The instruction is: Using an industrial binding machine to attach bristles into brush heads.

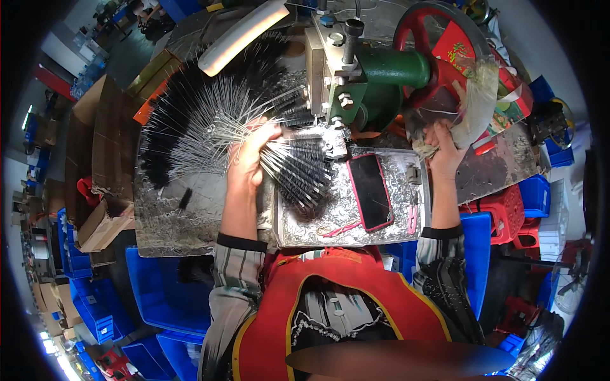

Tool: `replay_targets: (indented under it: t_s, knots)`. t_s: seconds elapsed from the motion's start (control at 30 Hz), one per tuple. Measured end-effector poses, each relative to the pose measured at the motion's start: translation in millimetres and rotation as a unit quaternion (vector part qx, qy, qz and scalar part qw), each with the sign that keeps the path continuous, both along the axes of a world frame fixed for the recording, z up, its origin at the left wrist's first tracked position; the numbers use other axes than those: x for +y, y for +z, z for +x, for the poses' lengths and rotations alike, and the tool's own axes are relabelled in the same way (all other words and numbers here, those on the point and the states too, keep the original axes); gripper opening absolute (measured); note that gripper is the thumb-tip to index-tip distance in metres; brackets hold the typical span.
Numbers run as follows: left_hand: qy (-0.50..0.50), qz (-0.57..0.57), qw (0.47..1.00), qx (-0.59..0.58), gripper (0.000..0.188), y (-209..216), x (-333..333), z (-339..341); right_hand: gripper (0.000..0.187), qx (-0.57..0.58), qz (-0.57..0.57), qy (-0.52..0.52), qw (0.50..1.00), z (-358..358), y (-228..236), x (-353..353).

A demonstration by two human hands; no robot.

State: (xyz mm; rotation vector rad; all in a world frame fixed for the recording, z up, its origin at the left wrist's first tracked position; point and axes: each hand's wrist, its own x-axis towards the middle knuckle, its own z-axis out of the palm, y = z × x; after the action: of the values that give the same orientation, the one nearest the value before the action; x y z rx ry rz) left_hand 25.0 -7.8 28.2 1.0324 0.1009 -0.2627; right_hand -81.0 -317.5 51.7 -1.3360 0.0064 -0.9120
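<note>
My left hand [249,151] is closed around a fanned bunch of wire-stemmed tube brushes [298,171], their black bristled ends pointing down and right beside the press head [337,136]. Behind that hand, a large heap of similar brushes [171,136] spreads its bare wire stems toward the middle. On the other side of the green hand press [387,73], my right hand [443,149] has its fingers curled around a cloth- or plastic-wrapped handle [480,105] by the red wheel [406,32]. The wrapping partly hides its fingertips.
A metal tray [292,238] in front of the press holds a red-edged phone [370,190] and a small pink-handled tool [412,219]. A lamp [241,38] hangs over the heap. Cardboard boxes [108,140] stand left; blue bins [165,292] sit below the table edge.
</note>
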Motion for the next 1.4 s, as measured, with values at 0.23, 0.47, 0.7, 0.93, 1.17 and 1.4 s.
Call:
replay_targets:
  t_s: [0.23, 0.47, 0.7, 0.93, 1.17, 1.4]
  knots:
    - [-0.155, 0.030, 0.987, -0.013, 0.021, 10, 14, -18, 0.012, -0.008, -0.039, 0.011, 0.999, 6, -13, -9]
    - [-0.087, -0.139, 0.984, 0.070, 0.018, -8, 16, -11, 0.018, 0.038, -0.044, -0.010, 0.998, 6, -5, -1]
    - [-0.034, -0.101, 0.991, 0.078, 0.025, -22, 16, -3, 0.012, 0.113, 0.033, -0.008, 0.993, -8, 42, -5]
    - [0.006, -0.152, 0.988, 0.032, 0.025, -26, 9, 1, 0.017, 0.148, 0.005, 0.036, 0.988, -8, 65, -6]
    - [-0.005, -0.118, 0.992, 0.055, 0.026, -21, 6, 6, 0.010, 0.113, 0.024, 0.026, 0.993, -7, 43, -11]
    - [-0.015, -0.102, 0.993, 0.058, 0.029, -19, 2, 9, 0.026, 0.216, -0.003, 0.005, 0.976, -10, 75, -4]
